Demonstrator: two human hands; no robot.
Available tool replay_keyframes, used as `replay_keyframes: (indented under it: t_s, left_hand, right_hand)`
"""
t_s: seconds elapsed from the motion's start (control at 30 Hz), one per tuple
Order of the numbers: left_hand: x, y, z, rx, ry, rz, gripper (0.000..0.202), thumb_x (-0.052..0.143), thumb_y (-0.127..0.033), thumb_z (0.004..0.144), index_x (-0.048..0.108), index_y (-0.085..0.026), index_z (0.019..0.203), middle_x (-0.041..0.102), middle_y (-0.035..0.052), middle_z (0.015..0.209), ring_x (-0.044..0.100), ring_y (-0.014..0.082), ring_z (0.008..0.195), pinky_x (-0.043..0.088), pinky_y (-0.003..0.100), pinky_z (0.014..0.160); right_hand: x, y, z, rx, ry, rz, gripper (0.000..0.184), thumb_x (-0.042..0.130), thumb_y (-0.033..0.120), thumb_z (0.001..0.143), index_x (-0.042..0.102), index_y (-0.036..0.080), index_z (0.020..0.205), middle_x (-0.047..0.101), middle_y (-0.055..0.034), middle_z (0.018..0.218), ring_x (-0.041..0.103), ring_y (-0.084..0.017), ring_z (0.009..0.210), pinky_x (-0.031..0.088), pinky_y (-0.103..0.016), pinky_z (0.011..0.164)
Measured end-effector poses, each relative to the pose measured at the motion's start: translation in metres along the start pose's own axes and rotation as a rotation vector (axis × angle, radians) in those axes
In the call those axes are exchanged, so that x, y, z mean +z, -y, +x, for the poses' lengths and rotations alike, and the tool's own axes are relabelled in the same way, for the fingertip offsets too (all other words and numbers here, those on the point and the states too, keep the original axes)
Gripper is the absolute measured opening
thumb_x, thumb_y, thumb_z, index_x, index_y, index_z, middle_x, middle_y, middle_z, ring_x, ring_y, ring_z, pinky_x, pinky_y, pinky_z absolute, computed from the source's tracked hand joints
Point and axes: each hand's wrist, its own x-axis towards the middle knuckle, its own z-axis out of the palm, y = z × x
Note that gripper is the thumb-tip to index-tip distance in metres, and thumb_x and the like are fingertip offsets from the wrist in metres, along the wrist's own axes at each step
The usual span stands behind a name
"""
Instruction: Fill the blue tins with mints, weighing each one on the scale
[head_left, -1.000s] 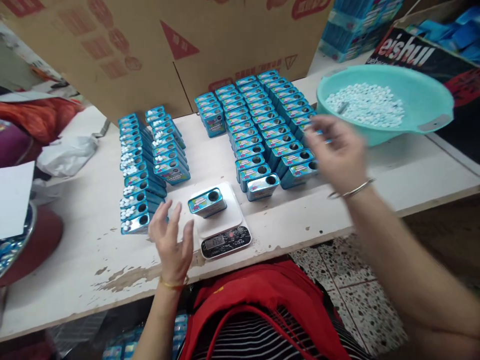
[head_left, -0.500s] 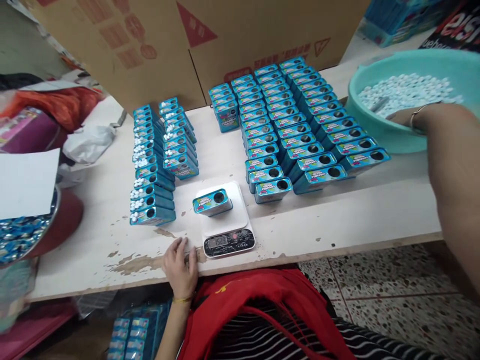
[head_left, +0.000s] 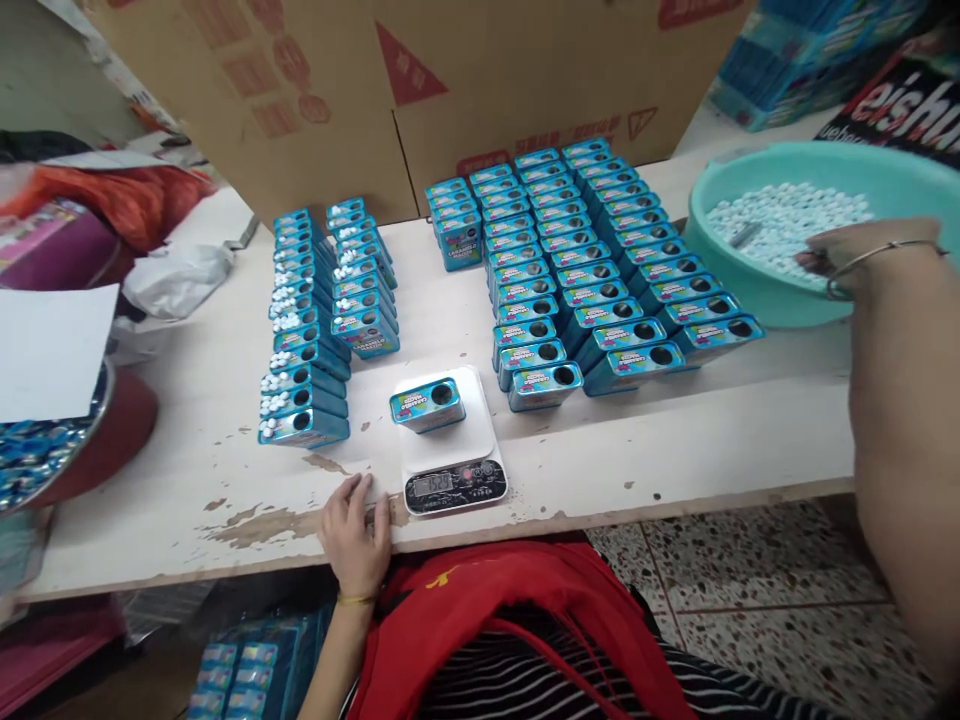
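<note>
A small blue tin with a round hole stands on a white digital scale near the table's front edge. My left hand lies flat on the edge just left of the scale, fingers stretched out, holding nothing. My right hand reaches into the teal basin of small white candies; only the wrist with a bangle and a bit of the hand show, and the fingers are hidden. A block of open blue tins stands between the scale and the basin.
Two rows of blue tins topped with white candies stand at the left. A big cardboard box walls the back. A white sheet over a metal dish, a plastic bag and cloth lie far left. Terrazzo floor lies below.
My right hand went from above the open tins into the basin. My left hand dropped from beside the scale onto the table's front edge and rests there.
</note>
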Motion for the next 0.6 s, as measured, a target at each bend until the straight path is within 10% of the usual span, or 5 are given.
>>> replay_keyframes:
  t_s: [0.17, 0.4, 0.6]
  left_hand:
    - [0.0, 0.001, -0.001, 0.011, -0.019, 0.019, 0.031, 0.055, -0.031, 0.085, 0.058, -0.018, 0.113, 0.059, 0.0114, 0.115, 0.053, 0.0249, 0.107, 0.038, 0.038, 0.09]
    - [0.001, 0.004, -0.003, 0.019, -0.034, -0.005, 0.03, 0.054, -0.032, 0.085, 0.059, -0.019, 0.111, 0.059, 0.0112, 0.115, 0.052, 0.0251, 0.107, 0.038, 0.038, 0.089]
    - [0.003, 0.007, -0.006, 0.041, -0.06, -0.036, 0.028, 0.055, -0.032, 0.085, 0.059, -0.019, 0.109, 0.06, 0.0101, 0.114, 0.053, 0.0237, 0.105, 0.037, 0.037, 0.09]
  right_hand:
    - [-0.003, 0.064, -0.051, 0.067, 0.039, 0.263, 0.028, 0.056, 0.015, 0.085, 0.063, -0.004, 0.105, 0.066, -0.0285, 0.096, 0.055, -0.005, 0.056, 0.039, -0.028, 0.051]
    - [0.012, 0.207, -0.197, -0.481, 0.77, 0.541, 0.007, 0.063, 0.018, 0.077, 0.07, 0.015, 0.077, 0.061, 0.0005, 0.06, 0.051, -0.008, 0.051, 0.042, -0.025, 0.053]
    - [0.047, 0.237, -0.235, -0.839, 0.761, 0.338, 0.013, 0.063, 0.011, 0.074, 0.072, 0.02, 0.073, 0.067, -0.0033, 0.071, 0.058, -0.016, 0.068, 0.044, -0.032, 0.067]
